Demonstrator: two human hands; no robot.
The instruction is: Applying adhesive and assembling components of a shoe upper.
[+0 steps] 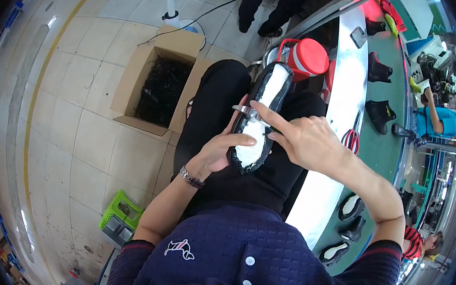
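The left hand [221, 148] is clamped on the black shoe [254, 134] (white underside up), located between both hands. The right hand [310, 142] is closed on a metal tool [246, 111] lying across the shoe. A red jug [311, 57] stands beyond the right hand.

The bare left hand [216, 149] is partly closed, palm side facing right, its thumb [241, 140] stretched straight toward the right hand [316, 143]. Below the left hand, its forearm [166, 211] slants down to the left. The bare right hand shows its back, index finger [268, 115] extended leftward, other fingers curled. Right of that hand, the right forearm [369, 182] runs down to a sharply bent elbow.
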